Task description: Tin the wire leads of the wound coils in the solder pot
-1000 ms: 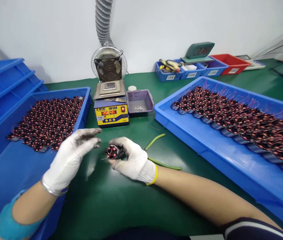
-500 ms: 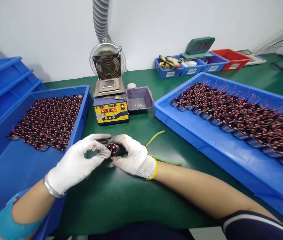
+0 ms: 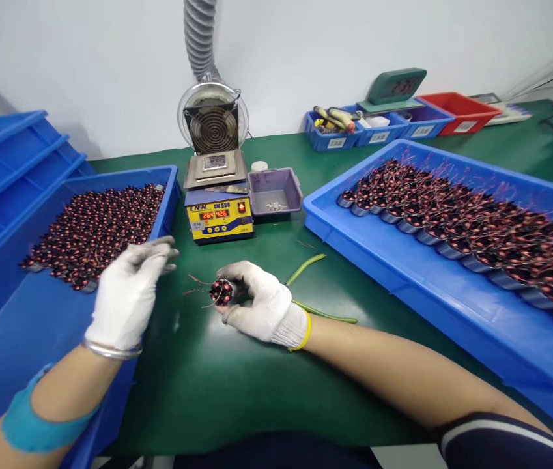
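Observation:
My right hand, in a white glove, grips a small motor stator above the green bench. Copper-coloured windings face left on it, and loose thin wires stick out from that end. My left hand, also gloved, is off to the left beside the near blue tray's rim, apart from the stator. Its fingers are stretched out, and I see nothing in them. Behind my right wrist lies a hand tool with green handles; its head is hidden by the hand.
Many wound stators fill parts of the left blue tray and the right blue tray. A yellow-fronted CM 558 solder pot stands ahead under a fume hose, beside a grey-purple bin. Small bins line the wall.
My left hand has moved left, away from the stator, and its fingers have straightened. The stator's wires now show spread out to the left. My right hand has stayed in about the same place.

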Demonstrator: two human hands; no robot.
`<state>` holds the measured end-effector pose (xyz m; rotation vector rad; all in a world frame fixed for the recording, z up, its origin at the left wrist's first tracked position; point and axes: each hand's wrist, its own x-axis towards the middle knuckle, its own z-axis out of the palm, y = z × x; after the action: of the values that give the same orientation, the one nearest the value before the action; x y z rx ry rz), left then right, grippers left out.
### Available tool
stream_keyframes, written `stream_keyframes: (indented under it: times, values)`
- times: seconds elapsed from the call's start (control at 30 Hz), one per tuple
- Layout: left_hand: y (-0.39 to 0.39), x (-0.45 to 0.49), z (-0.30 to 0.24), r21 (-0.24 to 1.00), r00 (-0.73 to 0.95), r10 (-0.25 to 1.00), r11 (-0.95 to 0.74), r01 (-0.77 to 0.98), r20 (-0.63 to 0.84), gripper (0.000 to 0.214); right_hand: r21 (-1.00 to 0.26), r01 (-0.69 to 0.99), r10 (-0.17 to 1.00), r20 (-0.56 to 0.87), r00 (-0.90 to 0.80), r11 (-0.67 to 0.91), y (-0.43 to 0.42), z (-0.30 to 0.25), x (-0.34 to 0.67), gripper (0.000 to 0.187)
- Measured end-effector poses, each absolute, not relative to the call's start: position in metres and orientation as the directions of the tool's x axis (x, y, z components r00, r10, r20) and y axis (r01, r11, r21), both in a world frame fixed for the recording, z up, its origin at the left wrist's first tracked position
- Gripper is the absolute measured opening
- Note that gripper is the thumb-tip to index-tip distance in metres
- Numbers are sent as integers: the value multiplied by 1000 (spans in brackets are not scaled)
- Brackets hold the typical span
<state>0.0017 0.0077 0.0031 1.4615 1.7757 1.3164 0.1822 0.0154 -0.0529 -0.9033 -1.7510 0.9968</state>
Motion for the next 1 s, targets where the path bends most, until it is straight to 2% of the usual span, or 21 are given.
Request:
stream_keyframes:
  times: [0.03, 0.1, 0.17, 0.23, 0.27, 0.37, 0.57, 0.7, 0.77, 0.83, 0.87, 0.93, 1.0]
  values:
    - [6, 0, 6, 846, -261, 924, -110, 522, 281, 18, -900, 162, 884, 340, -320, 405, 15, -52, 182, 35]
    - [0, -1, 14, 658, 9, 909, -308, 688, 416, 17, -899, 175, 888, 335, -314, 401, 16, -51, 183, 35]
    - [-5, 0, 18, 413, 309, 845, -493, 766, 437, 26, -898, 174, 885, 336, -322, 405, 18, -52, 184, 36]
    - [-8, 3, 19, 257, 452, 782, -586, 769, 430, 30, -892, 172, 879, 350, -325, 418, 19, -53, 185, 38]
    - [-9, 4, 18, 226, 479, 770, -601, 766, 421, 25, -888, 172, 876, 358, -324, 426, 19, -53, 185, 39]
    - [-10, 5, 17, 298, 467, 809, -573, 764, 357, 5, -881, 177, 873, 372, -317, 440, 18, -54, 185, 40]
    - [1, -8, 15, 586, 167, 960, -269, 764, 224, 12, -853, 128, 812, 422, -403, 506, 14, -54, 185, 35]
    - [13, -21, 9, 750, -13, 983, -132, 648, 184, 16, -857, 95, 797, 424, -429, 507, 12, -50, 186, 35]
    - [14, -21, 10, 810, -33, 982, -133, 571, 185, 18, -859, 106, 810, 422, -407, 501, 11, -49, 186, 35]
    - [9, -16, 14, 782, 77, 971, -230, 580, 228, 23, -854, 111, 811, 432, -394, 509, 12, -49, 186, 36]
    - [5, -13, 15, 719, 163, 953, -299, 627, 254, 29, -849, 110, 806, 440, -395, 517, 12, -49, 186, 37]
    - [-2, -5, 17, 520, 334, 899, -437, 734, 283, 43, -841, 105, 798, 453, -398, 531, 14, -50, 187, 37]
    - [-6, 0, 17, 328, 444, 848, -524, 786, 291, 43, -836, 96, 787, 463, -408, 541, 14, -51, 187, 37]
